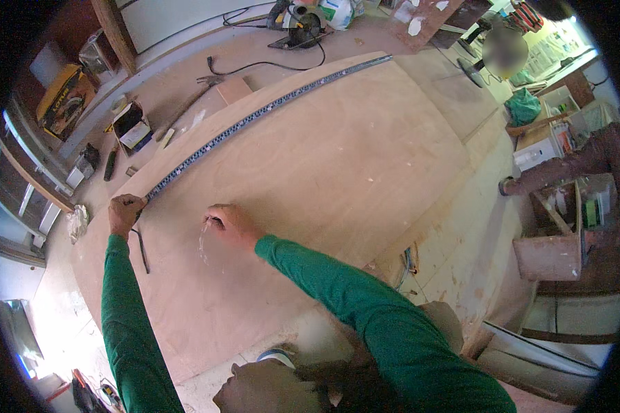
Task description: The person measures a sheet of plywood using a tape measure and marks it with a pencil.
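Note:
A large plywood sheet (310,180) lies on the floor before me. Along its far side runs a long, dark perforated metal strip (248,118), which looks bent in this wide view. My left hand (126,209) is closed on the strip's near end, where a short dark cord or thin strip (142,250) hangs down onto the plywood. Over the middle of the sheet, my right hand (227,222) pinches a thin, clear, crumpled strand (203,245), perhaps plastic.
A circular saw (302,28) with its cord stands beyond the sheet. A claw hammer (188,106), an opened box (132,129) and a dark-handled tool (110,164) lie at the far left. Another person's leg (563,165) and wooden shelving (547,258) are at right.

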Motion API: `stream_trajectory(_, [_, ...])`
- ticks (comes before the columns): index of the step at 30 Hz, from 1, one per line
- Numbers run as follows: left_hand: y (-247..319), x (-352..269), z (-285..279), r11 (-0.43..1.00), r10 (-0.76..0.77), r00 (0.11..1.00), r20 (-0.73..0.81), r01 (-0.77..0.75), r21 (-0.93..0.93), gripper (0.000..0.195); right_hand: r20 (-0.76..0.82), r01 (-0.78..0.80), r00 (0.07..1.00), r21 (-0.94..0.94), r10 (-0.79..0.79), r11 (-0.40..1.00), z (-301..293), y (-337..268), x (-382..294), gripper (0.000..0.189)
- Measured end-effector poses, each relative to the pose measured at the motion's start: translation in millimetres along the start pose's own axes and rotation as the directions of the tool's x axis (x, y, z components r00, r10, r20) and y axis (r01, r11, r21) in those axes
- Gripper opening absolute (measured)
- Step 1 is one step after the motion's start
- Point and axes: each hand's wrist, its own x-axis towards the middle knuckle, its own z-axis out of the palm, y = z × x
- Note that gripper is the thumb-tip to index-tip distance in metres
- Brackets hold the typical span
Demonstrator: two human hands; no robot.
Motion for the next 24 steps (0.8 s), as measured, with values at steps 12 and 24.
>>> stream_trajectory(12, [-49, 62, 17, 0.984, 0.101, 0.995, -0.020, -0.096, 0.153, 0.032, -0.209, -0.009, 0.978, 0.032, 0.016, 0.999, 26, 3, -17, 0.016])
stream_trajectory(24, [-35, 86, 23, 0.955, -0.078, 0.995, 0.064, 0.056, 0.291, 0.048, -0.073, -0.101, 0.993, -0.186, 0.088, 0.977, 20, 4, -14, 0.023])
